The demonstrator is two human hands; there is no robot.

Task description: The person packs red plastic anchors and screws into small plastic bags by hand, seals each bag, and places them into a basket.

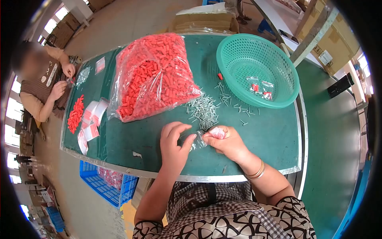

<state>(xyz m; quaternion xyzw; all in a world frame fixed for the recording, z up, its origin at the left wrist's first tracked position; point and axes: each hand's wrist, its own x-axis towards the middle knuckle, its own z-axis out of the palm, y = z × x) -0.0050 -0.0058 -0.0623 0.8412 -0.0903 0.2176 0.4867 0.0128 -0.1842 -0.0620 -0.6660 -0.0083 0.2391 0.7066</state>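
Note:
My right hand (pixel 226 142) is closed on a small clear plastic bag (pixel 198 142) with something whitish-pink bunched in its fingers. On the bag's other side is my left hand (pixel 177 144), its fingers apart and curved; whether its fingertips touch the bag is unclear. Just beyond the hands lies a pile of silver screws (pixel 203 111). Behind the pile rests a large clear bag of red plugs (pixel 155 75). The green basket (pixel 258 69) at the right holds a few small packed bags (pixel 267 91), and one red plug (pixel 220 75) lies beside it.
A co-worker (pixel 43 83) sits at the left end of the green table (pixel 131 139), hands on a small bag, near red plugs (pixel 75 113), screws (pixel 83 76) and flat bags (pixel 91 132). A blue crate (pixel 105 183) stands below the front edge; cardboard boxes (pixel 205 22) are behind.

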